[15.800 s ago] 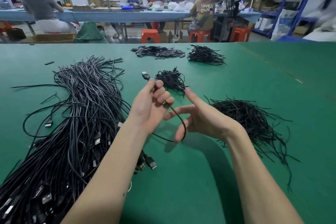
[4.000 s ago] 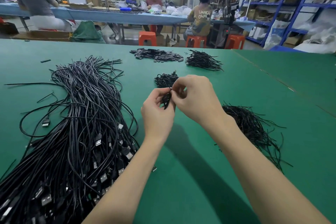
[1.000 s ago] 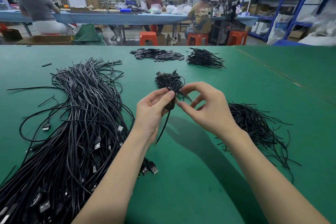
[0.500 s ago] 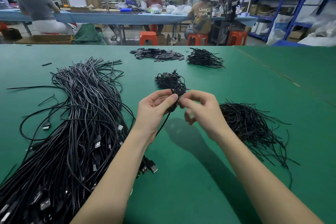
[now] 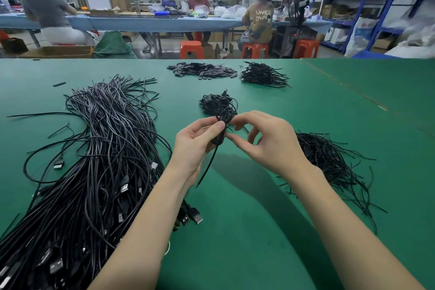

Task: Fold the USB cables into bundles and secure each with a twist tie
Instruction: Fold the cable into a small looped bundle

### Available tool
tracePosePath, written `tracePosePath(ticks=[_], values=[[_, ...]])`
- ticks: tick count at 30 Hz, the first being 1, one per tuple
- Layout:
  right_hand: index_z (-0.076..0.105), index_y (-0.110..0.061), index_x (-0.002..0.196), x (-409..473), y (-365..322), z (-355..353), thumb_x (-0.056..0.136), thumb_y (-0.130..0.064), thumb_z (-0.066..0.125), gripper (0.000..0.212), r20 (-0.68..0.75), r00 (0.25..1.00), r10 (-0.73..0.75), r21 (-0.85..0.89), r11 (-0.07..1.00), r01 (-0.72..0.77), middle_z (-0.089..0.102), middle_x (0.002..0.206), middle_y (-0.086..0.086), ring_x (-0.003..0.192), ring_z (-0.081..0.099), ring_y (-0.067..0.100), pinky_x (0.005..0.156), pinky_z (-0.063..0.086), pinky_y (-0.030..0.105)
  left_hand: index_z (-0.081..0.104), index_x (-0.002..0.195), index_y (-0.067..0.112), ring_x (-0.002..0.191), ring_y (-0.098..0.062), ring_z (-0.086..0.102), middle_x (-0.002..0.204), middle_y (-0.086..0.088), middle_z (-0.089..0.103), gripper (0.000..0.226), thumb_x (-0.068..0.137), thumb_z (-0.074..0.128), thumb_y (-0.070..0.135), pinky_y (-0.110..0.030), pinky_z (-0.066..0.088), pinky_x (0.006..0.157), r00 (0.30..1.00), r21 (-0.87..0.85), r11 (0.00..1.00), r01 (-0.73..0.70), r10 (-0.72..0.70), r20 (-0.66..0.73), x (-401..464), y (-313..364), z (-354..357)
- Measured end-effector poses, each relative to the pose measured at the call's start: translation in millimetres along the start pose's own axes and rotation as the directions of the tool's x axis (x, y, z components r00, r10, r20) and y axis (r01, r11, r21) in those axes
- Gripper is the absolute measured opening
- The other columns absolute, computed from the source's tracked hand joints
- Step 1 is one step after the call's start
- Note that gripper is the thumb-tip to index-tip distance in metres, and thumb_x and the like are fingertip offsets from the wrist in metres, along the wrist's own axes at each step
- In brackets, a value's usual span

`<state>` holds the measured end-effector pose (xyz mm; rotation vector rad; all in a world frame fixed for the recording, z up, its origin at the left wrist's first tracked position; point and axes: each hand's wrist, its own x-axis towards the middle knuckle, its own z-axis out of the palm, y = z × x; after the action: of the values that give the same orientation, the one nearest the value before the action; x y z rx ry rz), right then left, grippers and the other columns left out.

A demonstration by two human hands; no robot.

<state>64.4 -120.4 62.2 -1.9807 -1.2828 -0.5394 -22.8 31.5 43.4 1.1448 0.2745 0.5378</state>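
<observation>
My left hand (image 5: 196,145) grips a folded black USB cable bundle (image 5: 220,135) above the green table (image 5: 247,231); a loose cable end hangs down below my fist. My right hand (image 5: 268,141) sits right beside the bundle, with thumb and forefinger pinching a thin black twist tie (image 5: 244,128) at its waist. A big heap of loose black USB cables (image 5: 89,172) lies to the left. A pile of black twist ties (image 5: 329,162) lies on the right. Several finished bundles (image 5: 217,103) are piled just beyond my hands.
Far across the table lie a heap of small flat black pieces (image 5: 202,70) and another pile of short black cables (image 5: 263,74). A seam in the green cover (image 5: 348,85) runs diagonally on the right. Beyond the table edge people sit at a blue bench with orange stools.
My right hand's fingers have spread and shifted around the bundle's waist while working the tie. My left hand keeps holding the bundle in the same place.
</observation>
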Motion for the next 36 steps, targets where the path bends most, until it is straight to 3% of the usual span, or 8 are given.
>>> tracePosePath(ticks=[7,11,13,17,21,30,33,36], values=[[0.071,-0.023,0.083,1,0,9,0.092,-0.021,0.073,0.009,0.075,0.963,0.26,0.408,0.873,-0.268,0.067,0.075,-0.014,0.054,0.057,0.007,0.055,0.041,0.016,0.071,0.098,0.013,0.079,-0.013,0.071,0.088,-0.007,0.077,0.016,0.083,0.075,0.011,-0.019,0.054,0.072,0.999,0.034,0.999,-0.006,0.005,0.038,-3,-1,2],[0.069,-0.006,0.07,8,-5,9,0.074,-0.008,0.074,0.007,0.835,0.473,0.283,0.549,-0.506,-0.666,0.057,0.063,0.001,0.043,0.047,0.004,0.034,0.035,0.012,0.072,0.097,0.011,0.08,-0.016,0.068,0.088,-0.007,0.076,0.031,0.069,0.08,0.021,-0.023,0.056,0.077,0.996,0.039,0.997,-0.061,0.059,0.06,-3,1,6],[0.067,-0.003,0.074,8,-5,7,0.071,-0.006,0.075,0.009,0.884,0.435,0.171,0.429,-0.669,-0.607,0.055,0.063,0.001,0.042,0.046,0.003,0.032,0.035,0.011,0.073,0.098,0.01,0.081,-0.016,0.068,0.089,-0.008,0.076,0.033,0.068,0.081,0.021,-0.023,0.056,0.077,0.995,0.053,0.996,-0.071,0.068,0.067,-3,0,7],[0.074,-0.02,0.085,5,0,8,0.084,-0.022,0.076,0.003,0.575,0.645,0.504,0.658,0.182,-0.73,0.069,0.078,-0.005,0.051,0.055,0.009,0.043,0.039,0.017,0.072,0.097,0.011,0.079,-0.016,0.069,0.086,-0.006,0.076,0.017,0.081,0.077,0.013,-0.023,0.056,0.077,0.999,0.052,0.998,-0.032,0.031,0.017,-1,-1,2],[0.068,-0.028,0.097,-4,8,13,0.084,-0.029,0.08,0.018,-0.034,0.96,0.278,0.357,0.901,-0.248,0.068,0.091,-0.014,0.056,0.06,0.007,0.058,0.044,0.016,0.071,0.099,0.009,0.075,-0.013,0.07,0.082,-0.003,0.075,0.014,0.085,0.074,0.01,-0.018,0.054,0.069,1.0,0.032,0.999,-0.008,0.008,0.0,0,0,0],[0.072,-0.03,0.084,-10,4,26,0.091,-0.032,0.071,0.007,-0.212,0.976,0.049,0.044,0.998,-0.041,0.068,0.084,-0.017,0.049,0.054,0.007,0.053,0.044,0.027,0.071,0.094,0.013,0.078,-0.014,0.07,0.083,-0.006,0.076,0.012,0.083,0.076,0.012,-0.02,0.055,0.072,0.999,0.071,0.997,-0.023,0.02,0.033,-1,-1,0],[0.074,-0.023,0.07,-1,-4,26,0.087,-0.018,0.071,0.018,0.284,0.796,0.535,0.742,0.403,-0.536,0.066,0.073,-0.01,0.043,0.042,0.009,0.046,0.032,0.021,0.073,0.093,0.016,0.08,-0.016,0.07,0.087,-0.008,0.077,0.023,0.073,0.081,0.023,-0.022,0.056,0.075,0.997,0.073,0.996,-0.059,0.055,0.053,0,-1,1],[0.073,-0.013,0.068,-1,-6,22,0.078,-0.017,0.071,0.011,0.811,0.478,0.337,0.585,-0.482,-0.652,0.059,0.069,-0.005,0.038,0.033,0.002,0.039,0.022,0.012,0.074,0.092,0.016,0.076,-0.011,0.069,0.084,-0.004,0.077,0.029,0.068,0.083,0.028,-0.018,0.053,0.071,0.993,0.123,0.988,-0.089,0.079,0.083,0,-1,0]])
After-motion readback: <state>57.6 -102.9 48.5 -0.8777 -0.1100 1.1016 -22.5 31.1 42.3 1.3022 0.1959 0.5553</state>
